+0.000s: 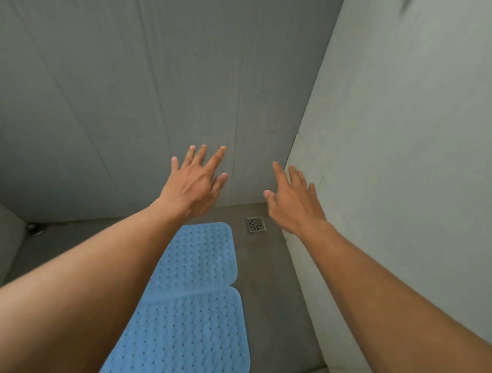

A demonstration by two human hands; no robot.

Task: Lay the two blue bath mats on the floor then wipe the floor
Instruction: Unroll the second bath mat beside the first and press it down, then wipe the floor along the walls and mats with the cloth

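Observation:
Two blue perforated bath mats lie flat on the grey floor, end to end. The far mat [201, 255] reaches toward the back wall, and the near mat [187, 336] runs to the bottom edge; my left forearm covers their left sides. My left hand [195, 181] is stretched out above the far mat, fingers spread, holding nothing. My right hand [292, 201] is also raised with fingers apart and empty, close to the corner of the right wall.
A square metal floor drain [256, 225] sits in the floor just right of the far mat. A round metal fitting [34, 228] is at the floor's far left corner. Grey tiled walls close in at the back, and a pale wall [395, 164] stands to the right.

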